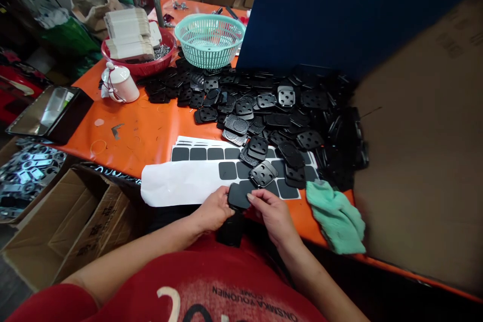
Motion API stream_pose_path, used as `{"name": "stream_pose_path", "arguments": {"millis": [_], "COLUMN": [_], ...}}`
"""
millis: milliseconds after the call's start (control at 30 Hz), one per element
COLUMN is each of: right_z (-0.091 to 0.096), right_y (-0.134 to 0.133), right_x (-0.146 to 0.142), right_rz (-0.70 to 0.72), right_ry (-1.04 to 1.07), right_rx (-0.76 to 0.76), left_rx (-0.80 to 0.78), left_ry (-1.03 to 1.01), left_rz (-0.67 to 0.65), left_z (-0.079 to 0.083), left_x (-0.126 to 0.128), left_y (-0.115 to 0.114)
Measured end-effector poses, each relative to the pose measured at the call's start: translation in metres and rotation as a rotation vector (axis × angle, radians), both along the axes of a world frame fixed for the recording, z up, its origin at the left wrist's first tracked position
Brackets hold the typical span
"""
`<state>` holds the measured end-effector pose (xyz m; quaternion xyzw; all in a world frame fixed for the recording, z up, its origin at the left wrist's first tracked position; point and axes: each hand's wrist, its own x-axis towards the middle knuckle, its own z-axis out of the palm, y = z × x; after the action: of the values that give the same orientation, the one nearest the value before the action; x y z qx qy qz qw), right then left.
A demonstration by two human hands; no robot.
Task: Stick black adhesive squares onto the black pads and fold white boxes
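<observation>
At the table's front edge, my left hand [213, 210] grips a flat black plastic plate by its left side. My right hand [274, 214] pinches the right edge of a dark rounded-square adhesive pad [245, 191], which overlaps the plate. How far the pad sticks to it I cannot tell. Just beyond my hands lies a white backing sheet [177, 183] with rows of such pads, its bare left part curling. On the sheet rest a few black plates with holes [263, 174]. More sheets [199, 141] are stacked beneath.
A large pile of black plates [245, 105] spreads across the orange table [113, 133]. Behind are a mint basket [210, 40], a red basket [151, 68] with white boxes, and a lidded white mug [121, 85]. A green cloth [335, 216] and cardboard [418, 161] flank the right.
</observation>
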<state>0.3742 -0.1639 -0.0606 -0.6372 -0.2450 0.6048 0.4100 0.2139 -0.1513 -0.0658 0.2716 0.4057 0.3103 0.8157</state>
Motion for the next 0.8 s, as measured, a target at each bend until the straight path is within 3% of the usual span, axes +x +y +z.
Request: {"name": "stream_pose_path", "arguments": {"millis": [467, 667, 800], "right_z": [-0.001, 0.011, 0.013], "right_y": [-0.003, -0.008, -0.01], "right_x": [-0.005, -0.005, -0.005], "right_rz": [0.076, 0.282, 0.383], "right_ry": [-0.159, -0.669, -0.873], "right_rx": [0.09, 0.417, 0.533], "left_rx": [0.035, 0.234, 0.285], "left_ry": [0.066, 0.157, 0.174], "left_rz": [0.032, 0.042, 0.039], "left_z": [0.006, 0.013, 0.02], "left_x": [0.002, 0.001, 0.001], "left_y": [-0.004, -0.014, -0.02]}}
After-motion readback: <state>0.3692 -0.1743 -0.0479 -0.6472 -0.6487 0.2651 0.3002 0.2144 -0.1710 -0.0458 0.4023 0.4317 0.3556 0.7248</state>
